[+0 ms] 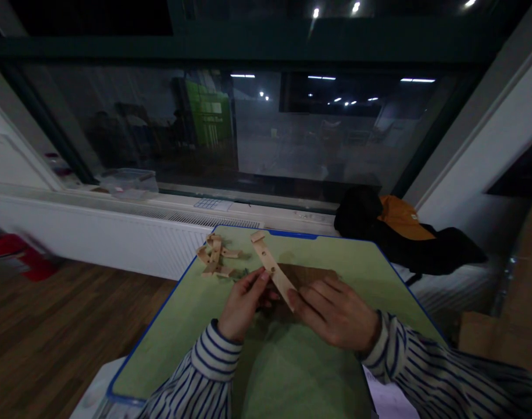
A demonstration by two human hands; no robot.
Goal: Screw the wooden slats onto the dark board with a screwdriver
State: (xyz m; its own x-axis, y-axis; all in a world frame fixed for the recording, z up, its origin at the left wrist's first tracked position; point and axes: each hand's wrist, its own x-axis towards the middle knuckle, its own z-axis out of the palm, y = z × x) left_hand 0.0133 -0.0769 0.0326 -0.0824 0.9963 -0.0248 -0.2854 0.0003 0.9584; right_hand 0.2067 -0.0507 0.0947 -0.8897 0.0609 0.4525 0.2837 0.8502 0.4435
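A long flat wooden strip (pixel 270 266) with holes is held tilted above a green table (pixel 292 372). My left hand (pixel 245 305) pinches its middle from the left, fingers closed on it. My right hand (pixel 335 314) grips its near end with thumb and fingers. Both arms wear striped sleeves. A small pile of several short wooden pieces (pixel 215 255) lies on the table at the far left corner, apart from both hands. A brown board (pixel 311 274) lies flat under the hands.
The table has a blue edge (pixel 147 331). A black bag with an orange cap (pixel 400 218) rests on the windowsill at the right. A clear plastic box (pixel 128 180) sits on the sill at the left. Wooden floor lies to the left.
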